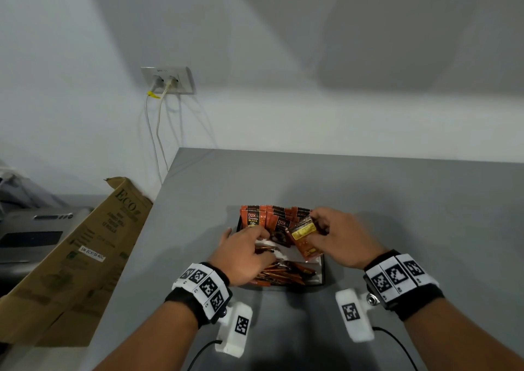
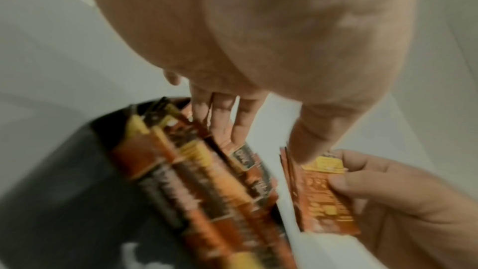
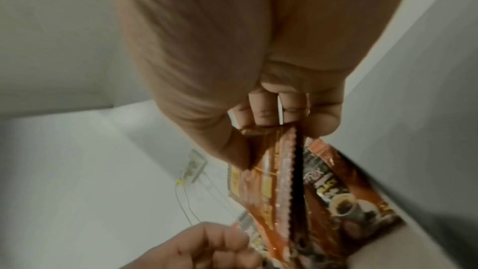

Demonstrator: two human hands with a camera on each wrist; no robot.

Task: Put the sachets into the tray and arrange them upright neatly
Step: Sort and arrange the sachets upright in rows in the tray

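1. Tray [image 1: 322, 271]: black, rectangular, on the grey table [image 1: 368, 195], near the front edge, between the two hands. White lining shows inside.

2. Upright sachets [image 1: 256, 218]: orange and black coffee packets standing in overlapping rows at the tray's far end, printed faces toward the person.

3. Lying sachets [image 1: 283, 275]: a loose pile of orange packets flat and crisscrossed in the tray's near end, partly under the left hand.

4. Held sachets [image 1: 304, 239]: a small stack of orange packets with a yellow panel, tilted, above the tray's right part. The right wrist view shows at least two packets edge-on [image 3: 287, 181].

5. Right hand [image 1: 337, 236]: over the tray's right side, thumb and fingers pinching the held sachets by their upper end.

6. Left hand [image 1: 241, 253]: palm down in the tray's left part, over the lying sachets. In the left wrist view its fingers [image 2: 240, 118] reach down straight onto the packets' edges; no pinch is evident.

7. Wrist bands [image 1: 202, 285]: black, with white coded markers and a white camera block, one on each wrist.

8. Cardboard box [image 1: 85, 254]: flattened, leaning left of the table.

9. Wall socket [image 1: 168, 80]: above the table's left corner, two cables hanging down.
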